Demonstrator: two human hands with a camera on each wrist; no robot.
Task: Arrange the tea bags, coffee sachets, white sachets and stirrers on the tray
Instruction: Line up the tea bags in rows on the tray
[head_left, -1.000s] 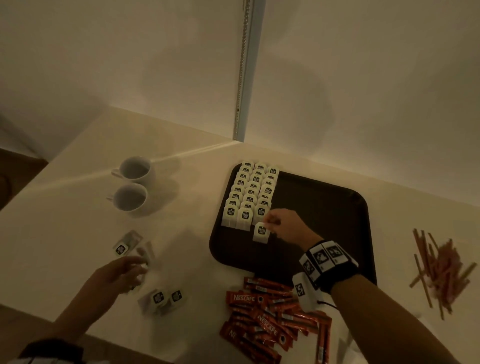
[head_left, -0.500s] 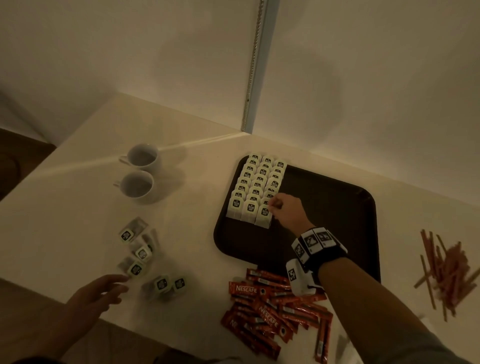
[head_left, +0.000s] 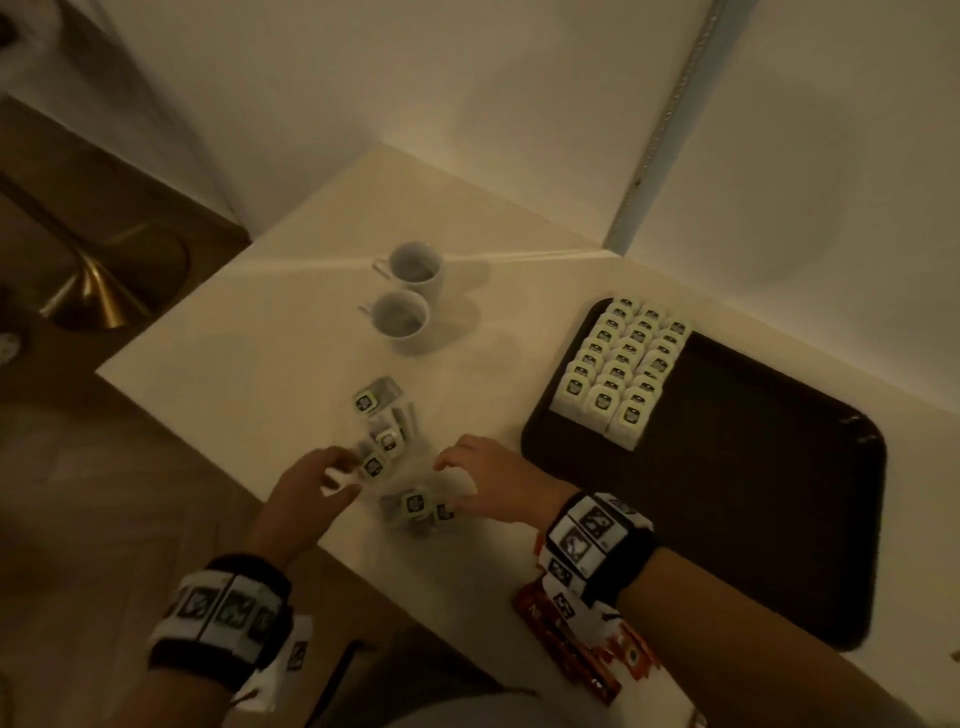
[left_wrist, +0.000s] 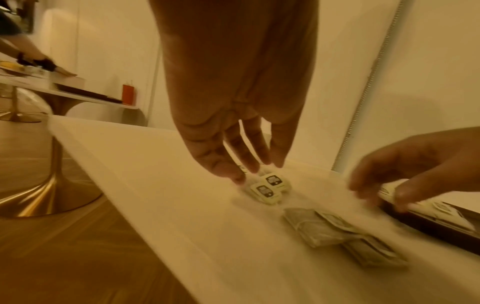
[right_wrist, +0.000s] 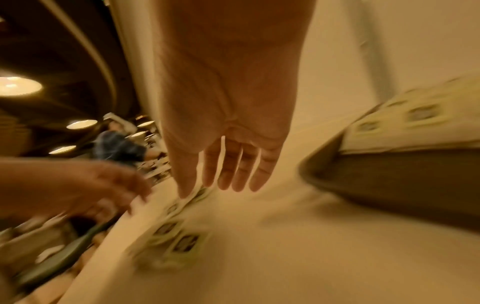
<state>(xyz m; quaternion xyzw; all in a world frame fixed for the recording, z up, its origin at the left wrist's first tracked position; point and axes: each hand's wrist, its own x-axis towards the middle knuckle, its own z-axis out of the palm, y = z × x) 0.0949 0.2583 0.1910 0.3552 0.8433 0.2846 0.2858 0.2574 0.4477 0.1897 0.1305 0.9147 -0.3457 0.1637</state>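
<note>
Both hands hover over the loose tea bags (head_left: 387, 441) on the white table (head_left: 249, 364): the left hand (head_left: 306, 493) reaches with fingers extended and empty, the right hand (head_left: 485, 480) likewise spread. Three neat rows of tea bags (head_left: 618, 369) fill the far-left corner of the dark tray (head_left: 753, 493).

The right forearm hides most of the coffee sachets (head_left: 582, 644) at the near edge. In the right wrist view, motion blur smears the loose tea bags (right_wrist: 182, 242) and the tray (right_wrist: 389, 181).
</note>
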